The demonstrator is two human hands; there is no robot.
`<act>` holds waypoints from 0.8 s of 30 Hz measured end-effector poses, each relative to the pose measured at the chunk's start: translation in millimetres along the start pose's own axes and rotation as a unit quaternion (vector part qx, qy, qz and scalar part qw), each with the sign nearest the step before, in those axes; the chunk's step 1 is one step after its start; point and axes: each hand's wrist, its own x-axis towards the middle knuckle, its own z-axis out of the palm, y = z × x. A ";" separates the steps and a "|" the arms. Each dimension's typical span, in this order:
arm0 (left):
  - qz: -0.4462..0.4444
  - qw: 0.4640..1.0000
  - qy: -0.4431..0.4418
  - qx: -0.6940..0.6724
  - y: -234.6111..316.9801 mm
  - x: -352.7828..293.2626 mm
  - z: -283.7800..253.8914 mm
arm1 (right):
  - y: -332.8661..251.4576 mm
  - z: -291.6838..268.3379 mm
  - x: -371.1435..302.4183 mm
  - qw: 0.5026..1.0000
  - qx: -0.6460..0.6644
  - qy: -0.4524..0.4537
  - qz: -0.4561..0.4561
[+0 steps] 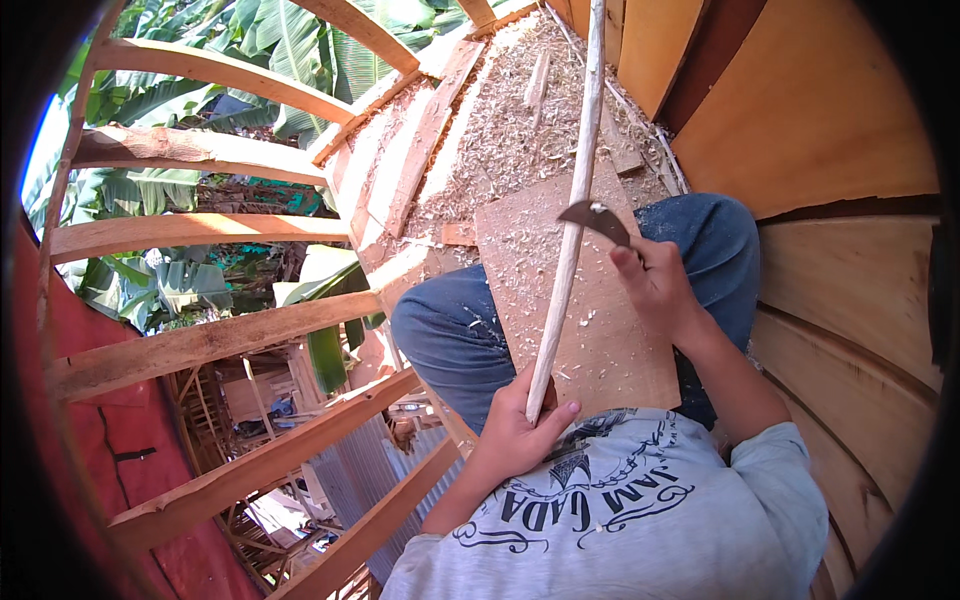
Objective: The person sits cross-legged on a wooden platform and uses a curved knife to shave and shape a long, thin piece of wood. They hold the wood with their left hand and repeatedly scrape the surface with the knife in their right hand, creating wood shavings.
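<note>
A long, pale peeled stick (pixel 566 270) runs from my lap up past the top edge of the view. Its lower end sits in the closed grip of my left hand (pixel 521 428), close to my shirt. My right hand (pixel 657 290) is wrapped round the handle of a knife with a dark curved blade (pixel 597 219). The handle itself is mostly hidden by my fingers. The blade lies across the stick, with its tip to the left and a pale shaving on it. Under the stick a flat wooden board (pixel 620 350) rests across my legs, sprinkled with shavings.
Wood shavings (pixel 490 130) cover the floor ahead, with loose planks (pixel 437 125) among them. A slatted wooden railing (pixel 215 235) stands on the left, with banana leaves and a lower yard beyond. On the right rises a plank wall (pixel 850 290), close to my right arm.
</note>
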 end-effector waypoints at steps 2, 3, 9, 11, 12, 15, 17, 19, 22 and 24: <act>0.000 1.000 -0.011 -0.017 0.0 0.0 1.6 | 9.2 -10.2 10.5 0.983 0.043 0.069 0.165; 0.005 1.000 -0.017 -0.018 0.0 -1.1 2.1 | -3.1 -7.1 2.3 0.998 -0.001 0.063 0.025; 0.023 0.994 -0.037 -0.097 -12.4 5.9 -1.1 | 15.3 -9.9 2.7 0.986 0.130 0.021 0.102; -0.013 0.967 -0.110 -0.229 -15.8 1.9 -2.8 | 21.6 -18.0 7.2 0.950 0.225 0.072 0.202; -0.030 0.945 -0.142 -0.292 -16.8 0.0 -4.4 | 19.5 -21.6 4.8 0.962 0.197 0.091 0.164; -0.019 0.880 -0.186 -0.436 -11.7 3.0 -2.0 | 9.1 -13.6 -8.0 0.979 0.160 0.053 0.115; 0.012 0.852 -0.200 -0.484 -3.0 7.6 -2.8 | 4.1 -4.2 -21.6 0.980 0.166 -0.001 0.107; 0.095 0.869 -0.155 -0.461 5.5 17.7 4.5 | -2.2 7.9 -35.5 0.967 0.219 -0.045 0.124; 0.160 0.893 -0.052 -0.417 13.5 27.7 5.6 | -12.0 20.1 -56.4 0.932 0.325 -0.107 0.120; 0.206 0.905 0.049 -0.369 12.2 37.5 13.5 | -11.5 24.6 -67.9 0.922 0.347 -0.137 0.103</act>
